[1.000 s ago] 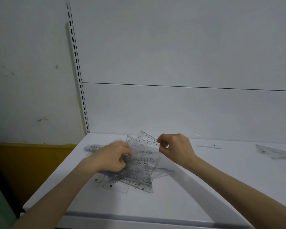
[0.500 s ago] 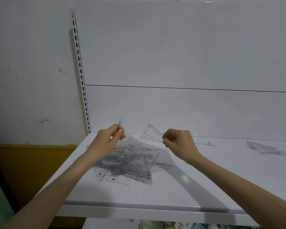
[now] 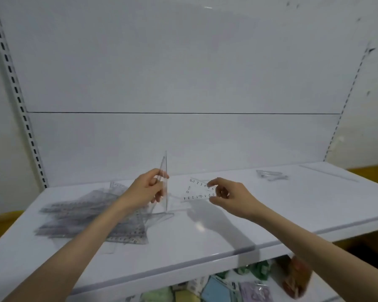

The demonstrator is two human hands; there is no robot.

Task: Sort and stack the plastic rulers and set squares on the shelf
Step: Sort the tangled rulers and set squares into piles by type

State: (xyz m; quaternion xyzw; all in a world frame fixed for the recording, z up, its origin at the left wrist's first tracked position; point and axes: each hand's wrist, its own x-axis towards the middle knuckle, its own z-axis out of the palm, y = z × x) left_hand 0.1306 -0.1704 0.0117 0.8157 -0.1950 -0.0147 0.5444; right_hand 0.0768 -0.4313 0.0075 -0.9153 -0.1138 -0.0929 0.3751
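Fingers of my left hand clamp a clear set square upright; at 3 o'clock my right hand pinches a numbered set square. Ruler pile lies at 8 o'clock on the shelf.

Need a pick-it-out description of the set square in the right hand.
Over the white shelf, look right of the grey pile of rulers. There the right hand pinches a clear set square held flat towards the camera. Unlike the edge-on set square in the left hand, its printed numbers are readable.
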